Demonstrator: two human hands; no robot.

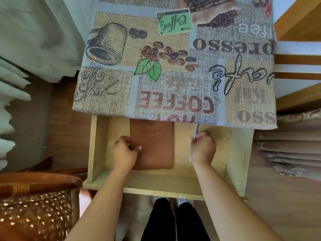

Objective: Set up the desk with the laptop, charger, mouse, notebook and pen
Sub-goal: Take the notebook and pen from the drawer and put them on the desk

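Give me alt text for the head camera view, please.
Two hands reach into an open wooden drawer under a desk: the left hand grips a brown notebook, the right hand holds a pen. A coffee-print tablecloth covers the desktop.

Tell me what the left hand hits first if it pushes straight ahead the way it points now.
Likely nothing soon: the left hand already grips the brown notebook; beyond, the open drawer runs under the tablecloth, its back hidden.

In the open drawer [236,153] below the desk [173,66], the notebook [154,145] lies left of the pen [195,131].
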